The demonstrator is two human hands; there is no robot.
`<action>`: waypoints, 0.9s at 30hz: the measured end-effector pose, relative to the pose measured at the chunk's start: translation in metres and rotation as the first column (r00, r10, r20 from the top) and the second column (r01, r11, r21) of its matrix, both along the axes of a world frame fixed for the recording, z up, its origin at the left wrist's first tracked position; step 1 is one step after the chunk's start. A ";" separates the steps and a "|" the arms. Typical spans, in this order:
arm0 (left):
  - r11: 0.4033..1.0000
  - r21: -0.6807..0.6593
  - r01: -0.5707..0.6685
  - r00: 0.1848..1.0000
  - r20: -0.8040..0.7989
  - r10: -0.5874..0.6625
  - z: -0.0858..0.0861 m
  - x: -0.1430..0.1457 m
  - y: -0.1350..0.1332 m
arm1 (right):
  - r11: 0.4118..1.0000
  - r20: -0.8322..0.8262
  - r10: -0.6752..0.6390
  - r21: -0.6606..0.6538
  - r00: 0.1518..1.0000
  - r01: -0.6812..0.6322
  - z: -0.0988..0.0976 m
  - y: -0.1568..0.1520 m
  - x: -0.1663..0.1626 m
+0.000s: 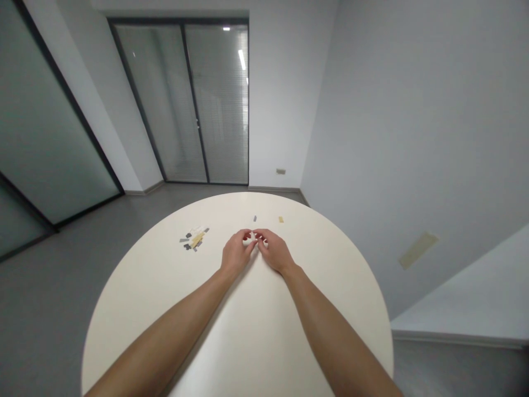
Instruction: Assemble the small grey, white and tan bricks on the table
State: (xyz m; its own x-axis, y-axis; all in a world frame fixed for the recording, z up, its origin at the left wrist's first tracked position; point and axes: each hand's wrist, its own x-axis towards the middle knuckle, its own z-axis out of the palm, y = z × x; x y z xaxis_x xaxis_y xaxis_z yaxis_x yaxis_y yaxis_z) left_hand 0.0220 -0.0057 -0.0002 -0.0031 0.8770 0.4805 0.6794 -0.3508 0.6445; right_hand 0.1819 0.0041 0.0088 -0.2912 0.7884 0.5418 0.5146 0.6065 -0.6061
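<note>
Both my hands meet above the middle of a round cream table (173,309). My left hand (235,253) has its fingers curled, fingertips pinched against those of my right hand (275,251), which is curled the same way. Something tiny sits between the fingertips; I cannot make out what. A small heap of grey, white and tan flat pieces (194,238) lies on the table to the left of my left hand. One grey piece (255,219) and one tan piece (281,219) lie singly just beyond my hands.
The table's far edge curves just behind the loose pieces. Grey floor surrounds it, with glass doors (198,105) at the back, a glass partition at left and a white wall at right.
</note>
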 end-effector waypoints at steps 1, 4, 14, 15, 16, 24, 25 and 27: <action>1.000 -0.001 -0.002 1.000 -0.001 0.002 0.000 0.000 0.000 | 1.000 -0.001 -0.006 -0.004 1.000 0.006 0.000 0.000 0.000; 1.000 -0.009 -0.010 1.000 -0.004 0.010 0.000 0.000 -0.001 | 1.000 0.001 -0.019 -0.013 1.000 0.019 -0.001 0.001 0.001; 1.000 -0.015 -0.015 1.000 -0.003 0.015 0.000 0.000 0.000 | 0.998 0.016 -0.044 -0.050 0.999 0.045 -0.002 0.002 0.001; 1.000 -0.016 -0.014 1.000 -0.001 0.014 0.000 0.001 0.000 | 0.998 0.017 -0.046 -0.050 0.999 0.047 -0.003 0.002 0.001; 1.000 -0.017 -0.013 1.000 0.000 0.013 0.000 0.001 0.000 | 0.998 0.019 -0.048 -0.049 0.999 0.049 -0.004 0.002 0.001; 0.999 -0.047 -0.021 1.000 -0.017 0.020 -0.001 0.000 0.001 | 0.997 0.036 -0.056 -0.049 0.998 0.058 -0.006 0.004 0.001; 0.999 -0.047 -0.022 1.000 -0.021 0.021 -0.001 0.000 0.001 | 0.997 0.035 -0.057 -0.051 0.998 0.059 -0.006 0.004 0.002; 0.999 -0.043 -0.018 1.000 -0.027 0.017 -0.001 0.000 0.001 | 0.997 0.031 -0.059 -0.052 0.998 0.061 -0.006 0.004 0.002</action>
